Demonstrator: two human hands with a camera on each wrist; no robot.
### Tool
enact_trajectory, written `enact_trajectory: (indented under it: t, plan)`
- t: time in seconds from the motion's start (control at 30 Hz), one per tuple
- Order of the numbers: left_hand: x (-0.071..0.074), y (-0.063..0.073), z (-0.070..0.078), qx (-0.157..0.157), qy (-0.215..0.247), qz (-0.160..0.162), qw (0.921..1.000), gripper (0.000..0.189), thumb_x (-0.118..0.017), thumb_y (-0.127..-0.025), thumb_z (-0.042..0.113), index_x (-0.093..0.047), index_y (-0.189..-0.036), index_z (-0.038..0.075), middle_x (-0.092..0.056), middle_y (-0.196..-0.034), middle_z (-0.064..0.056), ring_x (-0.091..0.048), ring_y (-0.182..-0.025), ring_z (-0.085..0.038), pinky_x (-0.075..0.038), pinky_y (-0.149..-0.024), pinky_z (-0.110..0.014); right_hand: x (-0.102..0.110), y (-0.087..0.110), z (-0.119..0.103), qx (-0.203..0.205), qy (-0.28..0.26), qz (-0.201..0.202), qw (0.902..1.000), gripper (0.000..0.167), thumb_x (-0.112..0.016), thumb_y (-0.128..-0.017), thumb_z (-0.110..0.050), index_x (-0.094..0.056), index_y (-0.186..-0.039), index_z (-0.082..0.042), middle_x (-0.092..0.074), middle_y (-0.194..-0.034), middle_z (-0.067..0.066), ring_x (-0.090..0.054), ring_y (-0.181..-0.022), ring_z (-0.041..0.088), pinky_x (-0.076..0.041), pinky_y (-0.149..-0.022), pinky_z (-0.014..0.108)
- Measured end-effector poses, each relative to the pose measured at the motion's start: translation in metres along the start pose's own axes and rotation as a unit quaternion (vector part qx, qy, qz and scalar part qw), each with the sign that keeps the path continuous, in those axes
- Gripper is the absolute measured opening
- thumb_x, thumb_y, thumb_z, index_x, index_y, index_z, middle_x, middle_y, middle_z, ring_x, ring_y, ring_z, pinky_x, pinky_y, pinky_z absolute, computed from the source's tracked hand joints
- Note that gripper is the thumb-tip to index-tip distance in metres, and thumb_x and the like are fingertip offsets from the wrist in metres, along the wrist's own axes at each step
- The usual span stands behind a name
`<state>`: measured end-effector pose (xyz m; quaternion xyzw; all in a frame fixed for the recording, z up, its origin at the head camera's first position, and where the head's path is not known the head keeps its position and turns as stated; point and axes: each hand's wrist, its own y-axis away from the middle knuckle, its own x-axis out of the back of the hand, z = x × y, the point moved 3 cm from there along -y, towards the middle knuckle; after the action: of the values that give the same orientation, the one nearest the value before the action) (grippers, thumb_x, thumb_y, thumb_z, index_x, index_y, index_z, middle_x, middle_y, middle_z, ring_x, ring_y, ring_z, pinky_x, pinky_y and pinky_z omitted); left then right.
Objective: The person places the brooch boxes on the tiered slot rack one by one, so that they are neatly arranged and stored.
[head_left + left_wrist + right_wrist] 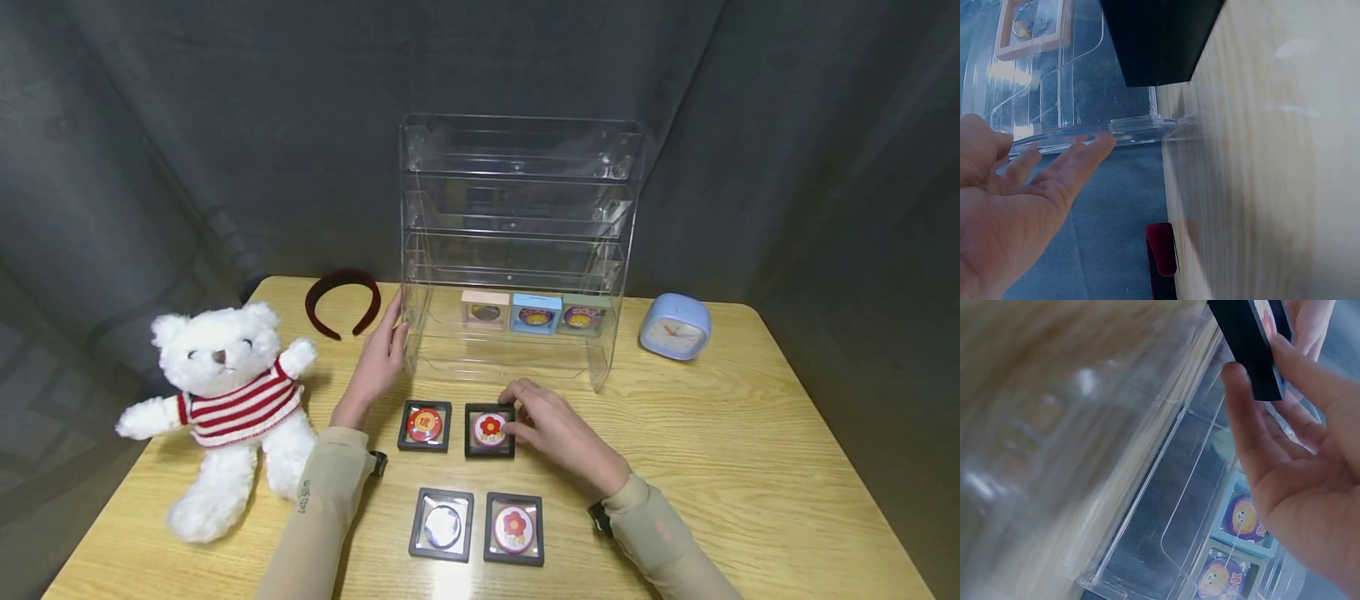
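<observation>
My right hand pinches the right side of a black square display frame that holds a round white badge with a red flower. In the right wrist view the frame sits between thumb and fingers. My left hand lies along the left side of the clear plastic tiered rack, its fingers extended against the panel. Left of the held frame lies another black frame with a red badge. Inside the rack's lower level stand pink, blue and green frames.
Two more black frames lie nearer me, one with a shiny silvery disc, one with a flower badge. A white teddy bear sits at left, a dark red headband behind it. A blue clock stands right of the rack.
</observation>
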<state>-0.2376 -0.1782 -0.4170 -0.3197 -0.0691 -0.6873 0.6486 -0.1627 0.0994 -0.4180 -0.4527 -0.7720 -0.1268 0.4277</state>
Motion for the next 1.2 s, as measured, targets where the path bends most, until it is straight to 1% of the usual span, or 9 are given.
enact_trajectory:
  t: [0.27,0.5,0.63,0.7,0.77,0.87,0.97,1.1,1.2]
  plan:
    - [0.0,-0.001,0.001,-0.002,-0.002,0.003,1.0,0.061,-0.041,-0.117,0.008,-0.018,-0.173,0.011,-0.038,-0.167,-0.024,-0.037,-0.058,-0.022,-0.045,-0.086,-0.053,0.003,-0.001,-0.001,0.02,-0.004,0.036,0.9991,0.014,-0.081,-0.096,-0.006,-0.072,-0.107,-0.004,-0.075,-0.105,0.007,-0.071,-0.083,0.015,-0.061,-0.076,0.032]
    - [-0.001,-0.001,-0.001,-0.016,-0.009,0.01,0.9998,0.06,-0.042,-0.116,0.006,-0.02,-0.173,0.008,-0.046,-0.16,-0.029,-0.035,-0.054,-0.014,-0.045,-0.075,-0.049,0.005,-0.001,-0.002,0.027,0.0,0.057,0.998,0.012,-0.081,-0.096,-0.006,-0.072,-0.104,-0.006,-0.074,-0.105,0.006,-0.07,-0.082,0.015,-0.061,-0.075,0.031]
    - [-0.001,-0.002,-0.001,-0.015,-0.008,0.013,0.9998,0.06,-0.042,-0.116,0.005,-0.021,-0.172,0.009,-0.065,-0.111,-0.028,-0.037,-0.054,-0.011,-0.044,-0.07,-0.047,0.005,-0.001,-0.002,0.03,0.002,0.064,0.9975,0.012,-0.082,-0.095,-0.006,-0.072,-0.103,-0.006,-0.074,-0.104,0.006,-0.07,-0.082,0.016,-0.061,-0.075,0.033]
    - [-0.001,-0.002,0.0,-0.013,-0.009,0.012,0.9998,0.061,-0.043,-0.116,0.004,-0.021,-0.173,0.009,-0.057,-0.087,-0.018,-0.036,-0.053,-0.011,-0.042,-0.068,-0.045,0.006,-0.001,-0.003,0.032,0.007,0.066,0.9973,0.013,-0.082,-0.094,-0.006,-0.072,-0.102,-0.006,-0.074,-0.104,0.006,-0.07,-0.082,0.016,-0.061,-0.075,0.032]
    - [-0.002,-0.002,0.0,-0.012,-0.01,0.012,0.9998,0.062,-0.043,-0.115,0.003,-0.021,-0.173,0.01,-0.051,-0.078,-0.012,-0.035,-0.052,-0.011,-0.041,-0.067,-0.045,0.007,-0.001,-0.003,0.034,0.01,0.067,0.9971,0.014,-0.083,-0.094,-0.006,-0.072,-0.102,-0.006,-0.074,-0.103,0.007,-0.07,-0.082,0.016,-0.06,-0.075,0.031]
    - [-0.002,-0.002,0.0,-0.018,-0.011,0.013,0.9997,0.061,-0.043,-0.115,0.003,-0.021,-0.173,0.009,-0.054,-0.082,-0.016,-0.035,-0.052,-0.012,-0.042,-0.066,-0.044,0.009,-0.002,-0.005,0.036,0.014,0.069,0.9968,0.014,-0.083,-0.093,-0.005,-0.071,-0.102,-0.005,-0.074,-0.102,0.007,-0.07,-0.082,0.017,-0.06,-0.075,0.03]
    - [-0.002,-0.002,-0.001,-0.021,-0.008,0.015,0.9996,0.061,-0.042,-0.116,0.004,-0.02,-0.173,0.009,-0.064,-0.113,-0.03,-0.037,-0.054,-0.015,-0.042,-0.067,-0.045,0.012,-0.003,-0.006,0.038,0.012,0.071,0.9967,0.014,-0.083,-0.093,-0.004,-0.071,-0.102,-0.004,-0.073,-0.1,0.007,-0.07,-0.081,0.018,-0.061,-0.074,0.033]
    - [-0.001,-0.001,-0.001,-0.016,-0.005,0.015,0.9998,0.06,-0.041,-0.116,0.005,-0.02,-0.173,0.009,-0.057,-0.142,-0.035,-0.04,-0.058,-0.018,-0.045,-0.071,-0.047,0.015,-0.005,-0.007,0.036,0.01,0.075,0.9965,0.015,-0.083,-0.093,-0.004,-0.071,-0.102,-0.004,-0.073,-0.1,0.007,-0.07,-0.081,0.018,-0.062,-0.074,0.036]
    - [-0.002,-0.001,-0.001,-0.012,-0.005,0.012,0.9998,0.061,-0.041,-0.116,0.005,-0.02,-0.173,0.01,-0.06,-0.128,-0.036,-0.04,-0.059,-0.018,-0.045,-0.072,-0.047,0.019,-0.007,-0.009,0.034,0.014,0.082,0.9959,0.014,-0.084,-0.092,-0.005,-0.072,-0.1,-0.005,-0.073,-0.099,0.007,-0.069,-0.081,0.019,-0.061,-0.074,0.038]
